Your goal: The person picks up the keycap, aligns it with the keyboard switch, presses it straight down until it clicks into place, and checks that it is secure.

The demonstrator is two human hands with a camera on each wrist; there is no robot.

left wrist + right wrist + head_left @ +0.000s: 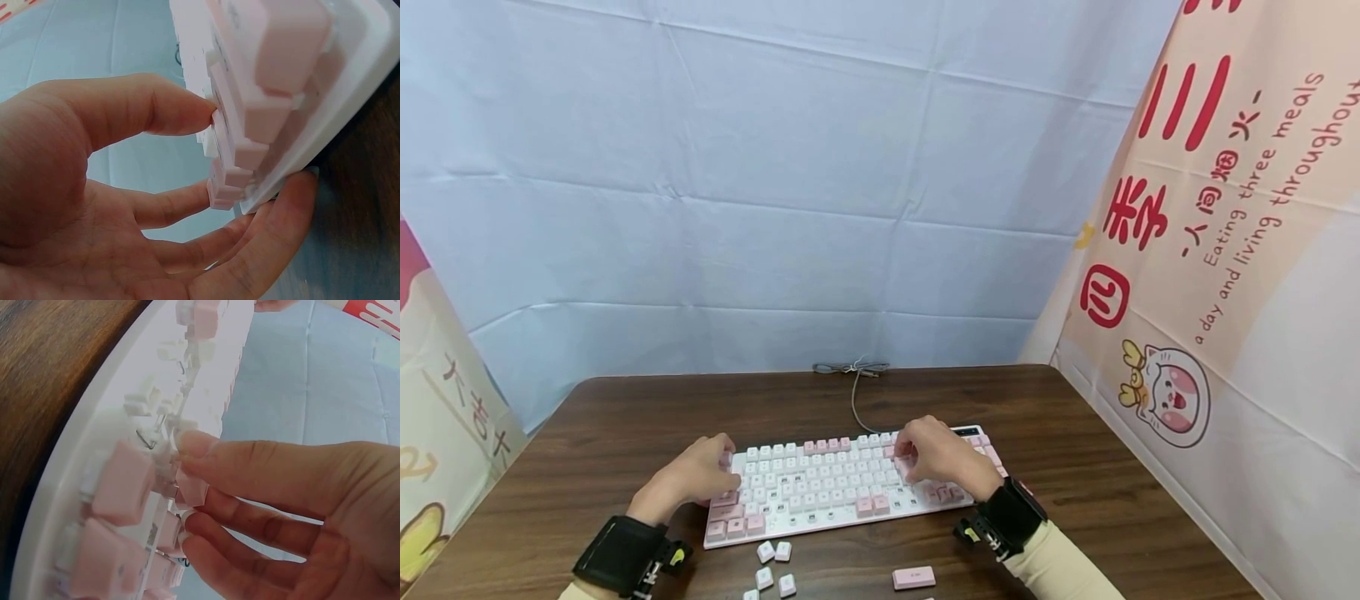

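A white and pink keyboard lies on the table, with bare switches showing between some keycaps. My left hand holds its left end; in the left wrist view the thumb touches the pink keycaps and a fingertip reaches the white case edge. Over the right part of the keyboard, my right hand pinches a pink keycap between thumb and fingers. Close by the thumb, bare white switches and a thin wire stabilizer are exposed. Part of that pinched keycap is hidden behind the thumb.
Several loose white keycaps lie in front of the keyboard at the left. A long pink keycap rests nearer the right forearm. The grey cable runs to a bundle at the back edge of the brown table.
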